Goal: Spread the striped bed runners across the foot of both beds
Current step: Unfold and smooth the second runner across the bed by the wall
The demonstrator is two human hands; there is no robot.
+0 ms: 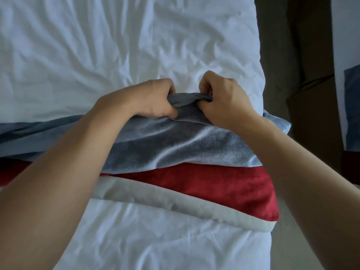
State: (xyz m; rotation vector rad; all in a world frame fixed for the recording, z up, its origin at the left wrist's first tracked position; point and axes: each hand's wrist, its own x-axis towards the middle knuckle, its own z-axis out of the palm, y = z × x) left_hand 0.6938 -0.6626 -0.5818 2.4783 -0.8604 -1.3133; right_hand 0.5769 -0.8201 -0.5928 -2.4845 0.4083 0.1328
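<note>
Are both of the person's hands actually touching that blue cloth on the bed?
Touching. The head view shows the left hand and the right hand each pinching the bunched far edge of the blue runner, fingers curled round the fabric.

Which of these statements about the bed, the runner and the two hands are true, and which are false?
1. Both hands grip the runner's blue edge. True: the left hand and the right hand pinch the bed runner.
2. The runner lies flat and smooth. False: it is bunched and folded.
3. A red stripe shows below the blue. True.
4. The sheet is green. False: it is white and wrinkled.
</note>
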